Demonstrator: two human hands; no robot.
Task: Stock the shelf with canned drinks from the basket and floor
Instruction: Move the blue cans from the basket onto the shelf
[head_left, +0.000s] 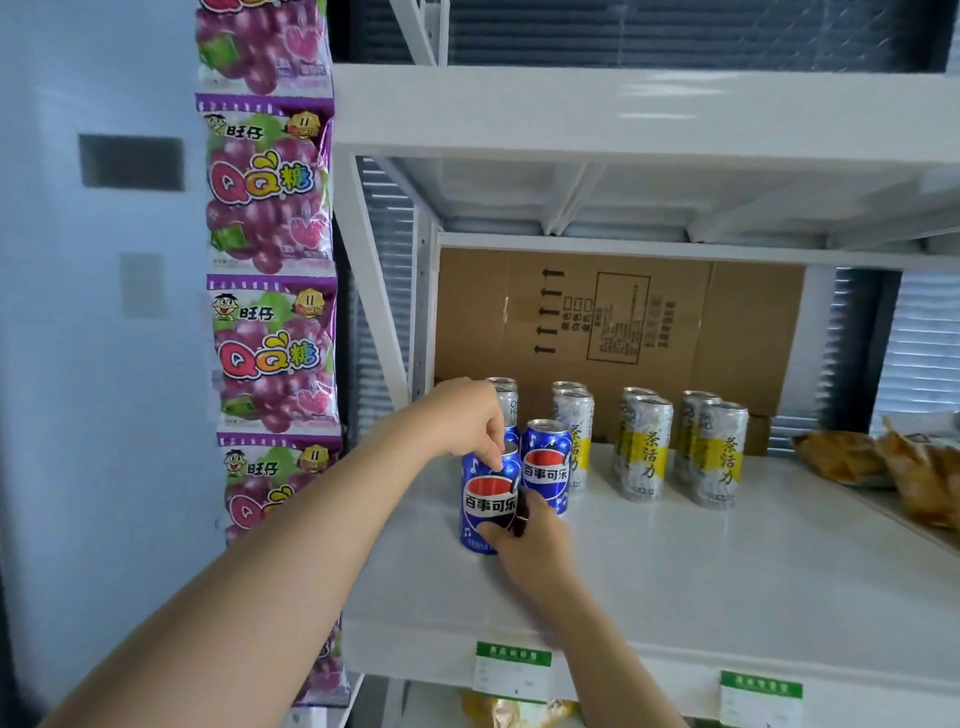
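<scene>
Left hand (465, 415) pinches the top rim of the front blue can (488, 501); right hand (530, 545) grips its base. It stands upright on the white shelf (727, 571).

Two bare forearms (260, 545), bare left hand (465, 415), right hand (530, 543) with small ring-like band (523, 517)

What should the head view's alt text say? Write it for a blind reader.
Two hands hold a blue cola can on a white shelf: the left hand pinches its top, the right hand grips its base. A second blue can and silver-yellow tea cans stand behind, before a cardboard box.
</scene>
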